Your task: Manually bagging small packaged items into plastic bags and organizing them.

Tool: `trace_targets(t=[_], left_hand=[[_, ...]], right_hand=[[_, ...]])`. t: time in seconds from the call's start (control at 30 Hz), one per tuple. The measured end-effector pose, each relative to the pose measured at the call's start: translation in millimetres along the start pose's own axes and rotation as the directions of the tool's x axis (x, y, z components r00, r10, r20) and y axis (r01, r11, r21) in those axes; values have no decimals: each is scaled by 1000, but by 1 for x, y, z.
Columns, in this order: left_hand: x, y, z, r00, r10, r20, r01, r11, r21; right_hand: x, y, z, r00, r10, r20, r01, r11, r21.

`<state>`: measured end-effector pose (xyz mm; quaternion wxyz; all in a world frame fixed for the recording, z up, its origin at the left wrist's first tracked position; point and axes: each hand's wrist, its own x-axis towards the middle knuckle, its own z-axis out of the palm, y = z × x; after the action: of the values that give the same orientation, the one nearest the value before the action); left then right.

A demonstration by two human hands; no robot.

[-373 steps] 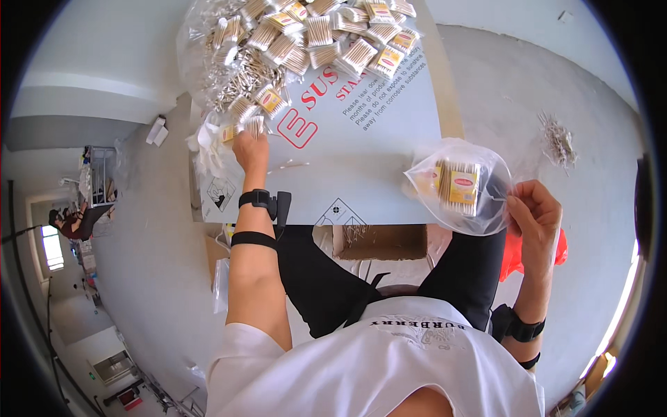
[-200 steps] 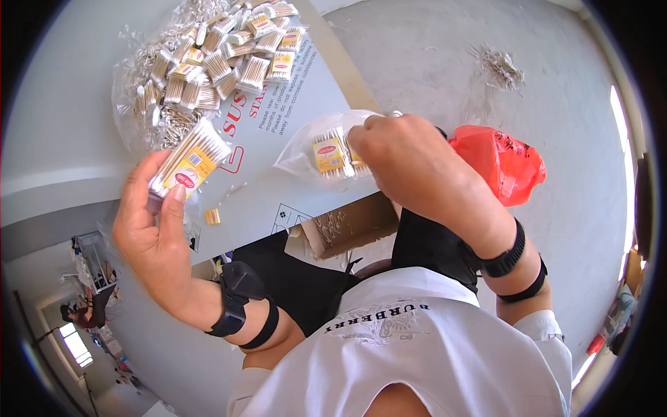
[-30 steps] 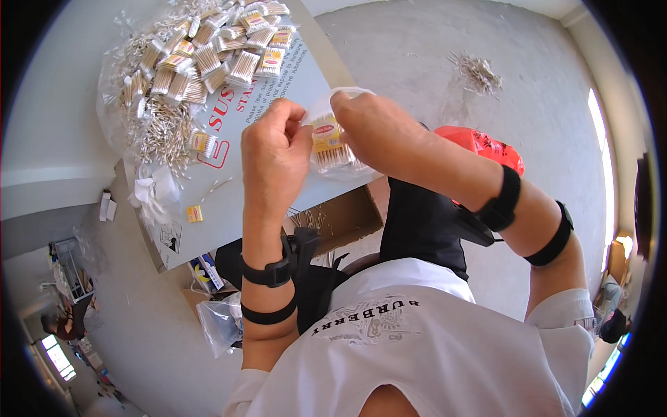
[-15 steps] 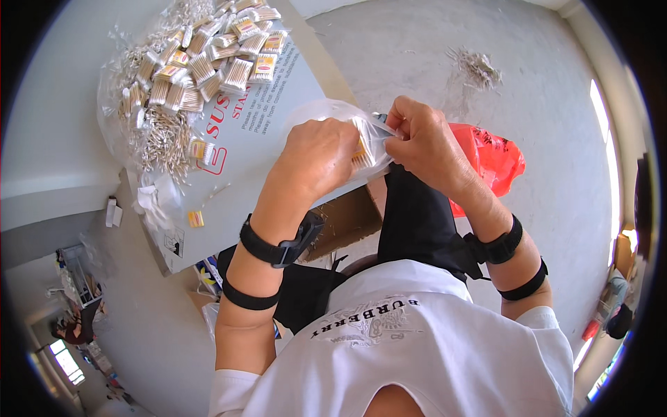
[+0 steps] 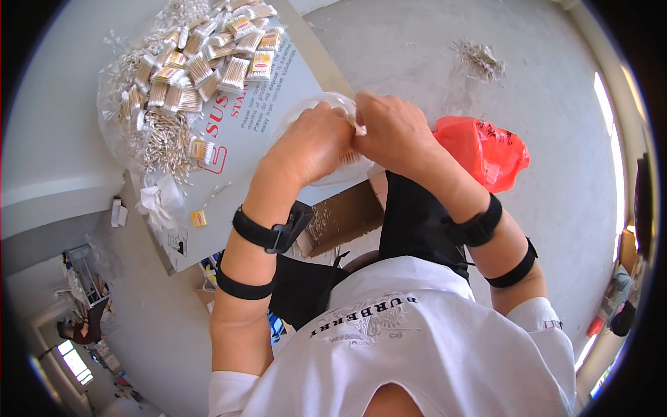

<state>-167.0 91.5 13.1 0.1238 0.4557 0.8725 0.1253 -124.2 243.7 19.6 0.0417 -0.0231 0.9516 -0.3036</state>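
Observation:
A clear plastic bag (image 5: 297, 115) lies bunched over the near right edge of the table, with cotton swabs (image 5: 351, 158) showing at its lower part. My left hand (image 5: 321, 137) is closed on the bag, knuckles up. Right beside it, my right hand (image 5: 393, 131) is curled with its fingers closed against the left fingers at the bag's mouth. A small pale bit shows between the two hands. The fingertips of both hands are mostly hidden.
Left on the grey printed table (image 5: 257, 163) are a heap of cotton swab packs (image 5: 201, 68), loose swabs (image 5: 167, 142) and a crumpled clear wrapper (image 5: 161, 201). An open cardboard box (image 5: 347, 219) sits below the edge. A red plastic bag (image 5: 483, 153) is at right; debris (image 5: 479, 59) lies on the floor.
My right hand has moved left, from pulling the bag's edge outward to meeting my left hand. The bag is drawn in. More of the red bag and the cardboard box shows.

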Motion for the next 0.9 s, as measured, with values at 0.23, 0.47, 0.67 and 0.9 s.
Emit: trace_targets(t=[0.23,0.47,0.67,0.9], left_hand=[[-4,-9,8,996,84,-2,-84,991,105],[-51,8,-54,951,-13,-309,-79,956,-283],[-92,11,-49,897,-176,-405,140,983,-116],[-45,8,-8,902,-71,-426,145,979,142]], right_hand=[[11,10,2,996,37,78,-26,991,-133],[-2,29,-27,991,55,123,-96,930,354],[-32,42,-34,882,-452,-133,469,871,151],[-10,30,-3,885,-449,-123,466,853,234]])
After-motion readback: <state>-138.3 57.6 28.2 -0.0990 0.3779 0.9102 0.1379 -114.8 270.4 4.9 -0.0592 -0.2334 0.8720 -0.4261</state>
